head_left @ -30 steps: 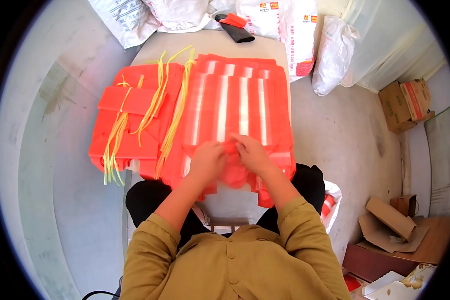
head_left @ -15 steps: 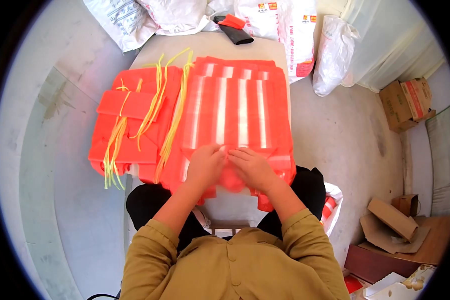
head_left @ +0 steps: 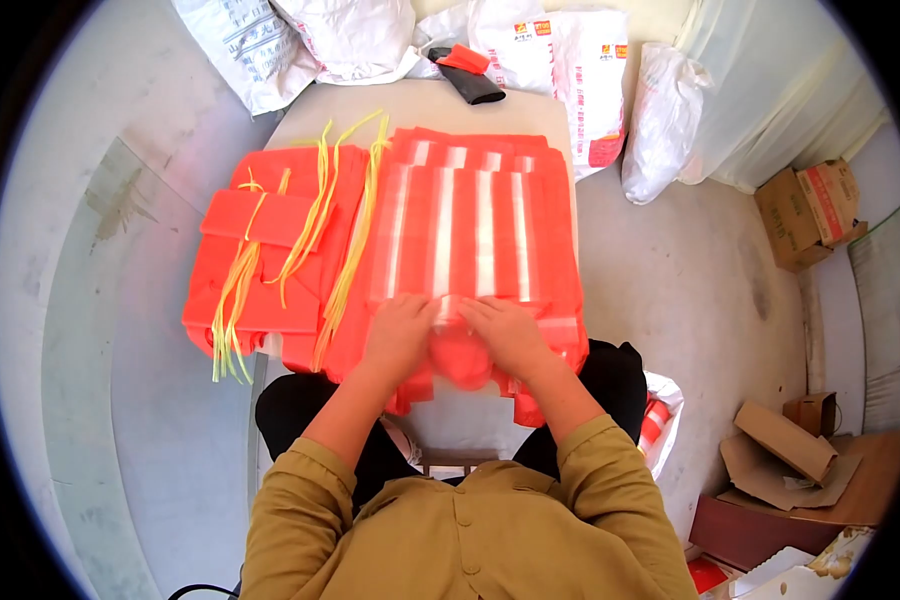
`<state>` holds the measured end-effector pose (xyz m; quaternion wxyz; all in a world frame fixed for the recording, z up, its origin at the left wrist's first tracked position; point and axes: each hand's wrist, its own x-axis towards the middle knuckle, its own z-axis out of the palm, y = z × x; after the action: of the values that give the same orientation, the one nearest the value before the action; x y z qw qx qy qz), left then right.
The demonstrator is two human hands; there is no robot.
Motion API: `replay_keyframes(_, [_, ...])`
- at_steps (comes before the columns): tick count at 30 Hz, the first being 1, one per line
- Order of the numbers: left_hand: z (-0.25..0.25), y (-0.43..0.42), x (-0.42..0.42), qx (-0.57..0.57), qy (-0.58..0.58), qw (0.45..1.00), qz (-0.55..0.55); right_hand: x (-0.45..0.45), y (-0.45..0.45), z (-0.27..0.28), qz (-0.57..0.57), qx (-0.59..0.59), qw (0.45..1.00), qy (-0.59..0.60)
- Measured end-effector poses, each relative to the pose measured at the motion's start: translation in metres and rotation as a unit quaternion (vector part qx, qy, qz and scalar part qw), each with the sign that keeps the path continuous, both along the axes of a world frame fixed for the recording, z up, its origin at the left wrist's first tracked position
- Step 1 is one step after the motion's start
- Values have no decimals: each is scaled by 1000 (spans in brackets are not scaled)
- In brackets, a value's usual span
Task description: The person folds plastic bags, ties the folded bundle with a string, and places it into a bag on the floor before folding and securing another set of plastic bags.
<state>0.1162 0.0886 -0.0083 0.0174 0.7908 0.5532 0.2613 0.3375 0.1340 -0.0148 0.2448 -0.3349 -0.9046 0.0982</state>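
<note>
A stack of red and white striped plastic bags (head_left: 465, 225) lies flat on the beige table (head_left: 530, 100). My left hand (head_left: 403, 332) and my right hand (head_left: 502, 332) are side by side at the stack's near edge, fingers closed on the top bag. Between them a loose red part of the bag bulges toward me, blurred. To the left are red folded bags (head_left: 255, 215), with yellow strips (head_left: 238, 300) lying across them. More yellow strips (head_left: 355, 250) run along the border between the two piles.
White printed sacks (head_left: 595, 90) stand behind the table, near a black and red item (head_left: 470, 80) on its far edge. Cardboard boxes (head_left: 810, 215) are at the right. An open white bag (head_left: 660, 420) with red rolls stands beside my right knee.
My hands have moved slightly apart from their earlier pinch at the bag's middle, and their fingers now lie along its near edge. The red part between them has bulged out.
</note>
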Motion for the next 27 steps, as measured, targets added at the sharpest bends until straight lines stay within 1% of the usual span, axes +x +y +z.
replay_keyframes(3, [1,-1,-7,38,-15,999,8,0,0,5,-14,-43,999,-14])
replay_keyframes(6, [2,-8,-21,39,19,999,-5,4,-9,23,-36,-118,991,-55])
replay_keyframes(9, [9,-24,-28,-109,31,994,8,10,-15,51,-51,-288,946,-140])
replay_keyframes(12, [32,-34,-35,-213,-93,973,3,19,-13,83,-9,-349,915,-202])
replay_keyframes(13, [38,-35,-37,-270,-158,950,21,23,-8,81,1,-357,917,-176])
replay_keyframes(15, [46,-31,-42,-377,-283,880,55,28,8,68,19,-373,919,-123])
replay_keyframes(18, [36,-24,-53,-407,-240,878,73,24,31,56,-5,-393,913,-112])
replay_keyframes(21, [35,-25,-53,-375,-260,884,104,19,47,45,-24,-384,915,-121])
replay_keyframes(24, [42,-24,-50,-367,-255,884,138,15,55,41,-47,-411,903,-114])
replay_keyframes(27, [40,-22,-49,-351,-217,899,148,12,58,42,-64,-421,894,-138])
